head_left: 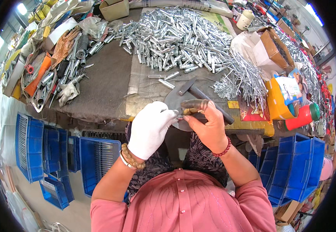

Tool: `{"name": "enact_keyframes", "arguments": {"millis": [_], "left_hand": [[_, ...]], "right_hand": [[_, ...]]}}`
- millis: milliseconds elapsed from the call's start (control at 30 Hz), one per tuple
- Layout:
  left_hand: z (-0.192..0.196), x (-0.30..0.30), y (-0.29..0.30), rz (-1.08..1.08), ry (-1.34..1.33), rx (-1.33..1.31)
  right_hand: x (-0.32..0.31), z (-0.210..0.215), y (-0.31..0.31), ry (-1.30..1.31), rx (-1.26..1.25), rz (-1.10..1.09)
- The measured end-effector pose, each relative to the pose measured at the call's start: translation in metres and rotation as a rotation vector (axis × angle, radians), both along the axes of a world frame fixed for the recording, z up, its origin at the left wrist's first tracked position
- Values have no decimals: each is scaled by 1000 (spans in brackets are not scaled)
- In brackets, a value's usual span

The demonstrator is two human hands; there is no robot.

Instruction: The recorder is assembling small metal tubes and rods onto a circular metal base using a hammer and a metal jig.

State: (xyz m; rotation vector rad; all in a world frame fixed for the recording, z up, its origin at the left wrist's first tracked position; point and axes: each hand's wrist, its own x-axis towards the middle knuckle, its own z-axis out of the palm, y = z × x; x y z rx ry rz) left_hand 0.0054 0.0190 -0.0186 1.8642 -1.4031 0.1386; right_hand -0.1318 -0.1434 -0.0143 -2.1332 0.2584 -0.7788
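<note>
My left hand (pixel 151 127), in a white glove, pinches a small metal part (pixel 178 113) at the front edge of the bench. My bare right hand (pixel 206 125) meets it from the right, with fingertips closed on the same small piece. Both hands hover over a round grey metal plate (pixel 172 101). A hammer (pixel 199 94) lies on that plate just behind my fingers, its handle running right under my right hand. A big heap of shiny metal sleeves (pixel 175 36) covers the bench beyond.
A pile of thin metal pins (pixel 242 79) lies right of the hammer. Open cardboard boxes (pixel 276 46), a yellow box (pixel 282 98) and a red bottle (pixel 302 117) stand at the right. Blue plastic crates (pixel 46 150) sit low on both sides. Loose tools and a glove (pixel 63 46) lie at the left.
</note>
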Motion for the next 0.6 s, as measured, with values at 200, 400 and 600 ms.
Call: {"name": "enact_keyframes", "arguments": {"millis": [200,400,600], "left_hand": [[0,0,-1,-3,-1,-10],[0,1,-1,-10,1,-6],[0,0,-1,5,-21,14]], "right_hand": [[4,4,0,-34,-112,21],[5,4,-3,-41,-213,25],[6,-5,-4,-84,-274,40]]}}
